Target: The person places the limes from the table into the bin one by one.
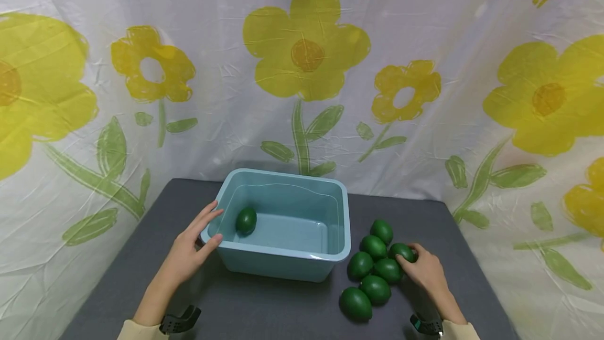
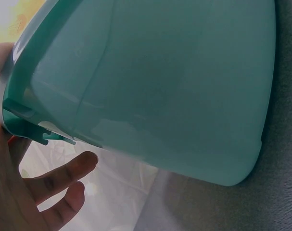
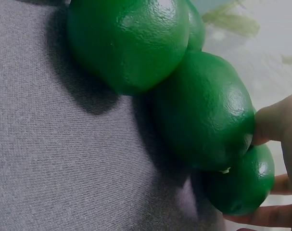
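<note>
My left hand [image 1: 186, 253] rests at the near left corner of a light blue plastic tub [image 1: 278, 266], thumb on the front rim and fingers spread along the left side. From the left wrist view, some fingers of that left hand [image 2: 20, 187] stick out loosely beside the tub wall [image 2: 174, 86]. One dark green oval fruit [image 1: 246, 221], like a lime or small avocado, lies inside against the left wall. Right of the tub, my right hand [image 1: 427, 269] pinches a green fruit [image 1: 402, 252] between thumb and fingers; the right wrist view shows this fruit [image 3: 242, 183] partly behind another.
Several matching green fruits [image 1: 376, 290] lie in a close cluster on the dark grey tabletop [image 1: 264, 308], touching or nearly touching each other. A white curtain with yellow flowers [image 1: 226, 135] hangs behind and beside the table.
</note>
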{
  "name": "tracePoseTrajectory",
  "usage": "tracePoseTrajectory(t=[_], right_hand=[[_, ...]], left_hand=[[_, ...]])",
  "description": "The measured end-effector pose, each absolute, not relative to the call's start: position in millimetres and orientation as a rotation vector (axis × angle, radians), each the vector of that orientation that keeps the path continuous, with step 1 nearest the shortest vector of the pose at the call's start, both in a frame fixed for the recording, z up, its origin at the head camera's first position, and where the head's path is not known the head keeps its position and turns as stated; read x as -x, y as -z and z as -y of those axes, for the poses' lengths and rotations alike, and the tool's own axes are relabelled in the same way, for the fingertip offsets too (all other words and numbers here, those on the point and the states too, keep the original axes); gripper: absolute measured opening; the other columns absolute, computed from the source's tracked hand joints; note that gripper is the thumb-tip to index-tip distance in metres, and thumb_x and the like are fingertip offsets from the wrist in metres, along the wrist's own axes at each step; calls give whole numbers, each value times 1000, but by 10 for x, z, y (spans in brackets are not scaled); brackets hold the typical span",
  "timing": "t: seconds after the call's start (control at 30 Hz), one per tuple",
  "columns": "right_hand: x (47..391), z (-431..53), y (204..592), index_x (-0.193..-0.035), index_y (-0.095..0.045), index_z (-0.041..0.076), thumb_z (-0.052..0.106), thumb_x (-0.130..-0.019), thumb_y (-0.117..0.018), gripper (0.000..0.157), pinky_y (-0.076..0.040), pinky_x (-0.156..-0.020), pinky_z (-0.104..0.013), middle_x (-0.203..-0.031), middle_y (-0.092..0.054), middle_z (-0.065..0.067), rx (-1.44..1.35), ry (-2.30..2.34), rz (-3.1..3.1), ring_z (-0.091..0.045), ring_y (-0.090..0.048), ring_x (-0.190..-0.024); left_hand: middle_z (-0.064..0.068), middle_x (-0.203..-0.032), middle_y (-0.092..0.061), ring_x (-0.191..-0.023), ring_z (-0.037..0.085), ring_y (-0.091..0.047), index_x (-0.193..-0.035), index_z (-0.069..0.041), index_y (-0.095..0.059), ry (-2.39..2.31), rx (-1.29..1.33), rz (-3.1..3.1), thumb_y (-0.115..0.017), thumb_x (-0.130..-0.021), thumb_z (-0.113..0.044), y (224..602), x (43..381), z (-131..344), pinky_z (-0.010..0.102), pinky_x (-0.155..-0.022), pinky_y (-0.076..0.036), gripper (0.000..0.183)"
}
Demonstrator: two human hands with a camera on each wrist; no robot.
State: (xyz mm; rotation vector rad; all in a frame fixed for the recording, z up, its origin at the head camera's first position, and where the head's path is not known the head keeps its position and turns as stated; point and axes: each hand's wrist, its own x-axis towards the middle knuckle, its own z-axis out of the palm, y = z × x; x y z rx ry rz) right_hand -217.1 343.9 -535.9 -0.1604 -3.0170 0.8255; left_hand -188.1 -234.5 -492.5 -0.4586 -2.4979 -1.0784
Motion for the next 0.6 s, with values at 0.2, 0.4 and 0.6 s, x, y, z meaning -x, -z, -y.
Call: tracePoseTrajectory(t=[0.2,0.4,0.6], right_hand=[[2134,-3478,5412,-134,-65,-5,43,-98,-72,60,-57,-77,-53,-113,-73,-25,146,-818,3006,-33,-71,-89],[2122,-3446,5495,-133,-66,-2,45,-98,-71,60,-57,-76,-51,-113,-75,-22,166,-843,2995,-31,-71,-89],[2135,-3470,5410,-134,-66,-2,44,-98,-72,59,-57,-76,-51,-113,-74,-23,167,-886,2935,-32,-72,-91]], left_hand=[[4,-171,-36,-102,5,-55,-157,-15,-53,1091,464,2515,-69,-103,-20,4980,1873,2355,27,-68,-50,57],[5,-171,-37,-113,6,-54,-156,-14,-54,1107,437,2524,-69,-102,-19,4988,1841,2380,27,-68,-51,56],[6,-171,-37,-109,10,-56,-157,-15,-53,1100,458,2497,-70,-102,-17,4968,1882,2346,27,-67,-50,58]])
